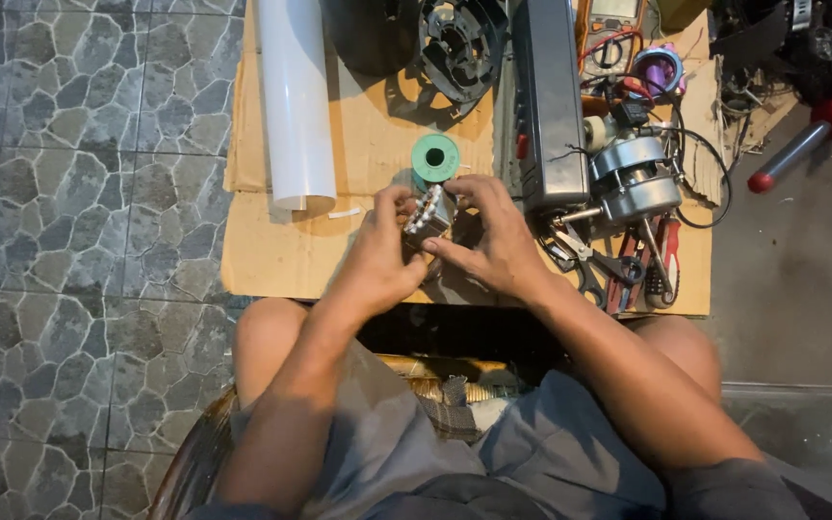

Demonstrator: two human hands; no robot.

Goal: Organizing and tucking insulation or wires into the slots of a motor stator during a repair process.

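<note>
The left hand (377,255) and the right hand (493,241) both pinch a small metal motor part (429,214), held just above the cardboard (281,255). It could slip and knock the green spool (434,159) or land among the tools (618,270).

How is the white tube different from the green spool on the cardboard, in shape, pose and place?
The white tube is long, plain and lies on its side; the green spool is short, round, and shows its dark centre hole upward. The white tube lies apart from the hands, at the cardboard's left side; the green spool sits just beyond the left hand and right hand, which hold a small metal part. Both rest on the cardboard.
</note>
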